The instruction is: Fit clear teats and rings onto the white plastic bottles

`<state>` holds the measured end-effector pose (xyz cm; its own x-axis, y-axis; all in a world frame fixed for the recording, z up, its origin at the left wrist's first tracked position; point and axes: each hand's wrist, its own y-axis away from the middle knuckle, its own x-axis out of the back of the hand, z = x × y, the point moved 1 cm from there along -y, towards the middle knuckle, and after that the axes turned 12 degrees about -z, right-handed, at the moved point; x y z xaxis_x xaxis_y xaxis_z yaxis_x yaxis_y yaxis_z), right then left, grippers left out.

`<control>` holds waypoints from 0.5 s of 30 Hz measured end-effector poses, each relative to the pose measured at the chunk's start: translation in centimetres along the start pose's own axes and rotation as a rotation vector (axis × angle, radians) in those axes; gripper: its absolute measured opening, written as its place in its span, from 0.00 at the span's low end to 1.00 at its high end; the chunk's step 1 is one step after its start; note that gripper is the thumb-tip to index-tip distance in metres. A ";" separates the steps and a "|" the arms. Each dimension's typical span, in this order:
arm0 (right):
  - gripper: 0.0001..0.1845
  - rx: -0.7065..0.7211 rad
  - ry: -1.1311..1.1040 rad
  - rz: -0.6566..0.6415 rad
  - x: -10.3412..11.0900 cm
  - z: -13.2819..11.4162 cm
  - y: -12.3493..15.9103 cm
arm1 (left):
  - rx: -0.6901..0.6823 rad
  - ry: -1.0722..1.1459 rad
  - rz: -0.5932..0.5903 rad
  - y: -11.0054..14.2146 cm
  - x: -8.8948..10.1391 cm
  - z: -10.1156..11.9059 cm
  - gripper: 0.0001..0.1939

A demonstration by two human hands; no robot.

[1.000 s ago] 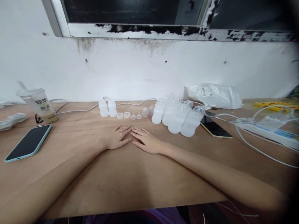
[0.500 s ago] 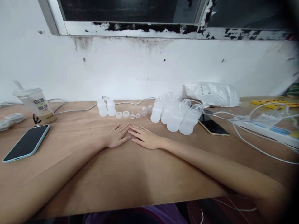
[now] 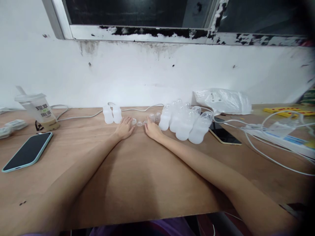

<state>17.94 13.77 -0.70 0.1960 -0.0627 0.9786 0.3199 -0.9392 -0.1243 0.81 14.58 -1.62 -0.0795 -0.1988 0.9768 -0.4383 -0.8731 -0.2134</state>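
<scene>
My left hand [image 3: 124, 128] lies over the left bottle collar, hiding it, with its fingers stretched out. Beside its fingertips, the other white bottle collar [image 3: 134, 121] shows in part. My right hand [image 3: 152, 129] reaches to a clear bottle nipple [image 3: 145, 123], index finger and thumb apart beside it; whether they touch it is hard to see. Another clear nipple [image 3: 139, 123] sits between my hands. Clear dome caps [image 3: 157, 117] stand just behind my right hand. Two white open baby bottles [image 3: 107, 114] stand behind my left hand. Several capped baby bottles [image 3: 197, 129] are grouped at the right.
At the left are a drink cup [image 3: 40, 113] with a straw and a phone [image 3: 28, 151]. To the right lie another phone [image 3: 225, 132], a plastic bag [image 3: 223, 101], and a power strip [image 3: 283, 136] with loose white cables. A white wall [image 3: 137, 75] closes off the table's back.
Both hands were flat on the table with fingertips meeting. They have moved forward and apart, my left to the collars, my right to the nipples.
</scene>
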 end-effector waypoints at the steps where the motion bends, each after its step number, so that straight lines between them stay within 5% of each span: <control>1: 0.25 -0.036 0.018 -0.012 0.0 0.0 -0.5 | -0.005 -0.017 -0.011 -0.4 -0.1 0.0 0.26; 15: 0.18 -0.117 0.076 -0.008 0.5 -0.2 -1.2 | -0.050 -0.037 -0.026 0.6 0.1 0.5 0.21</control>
<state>17.46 14.76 -0.03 0.1216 -0.0759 0.9897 0.2102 -0.9725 -0.1004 1.01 13.76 -1.64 -0.0346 -0.1938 0.9804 -0.4844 -0.8548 -0.1860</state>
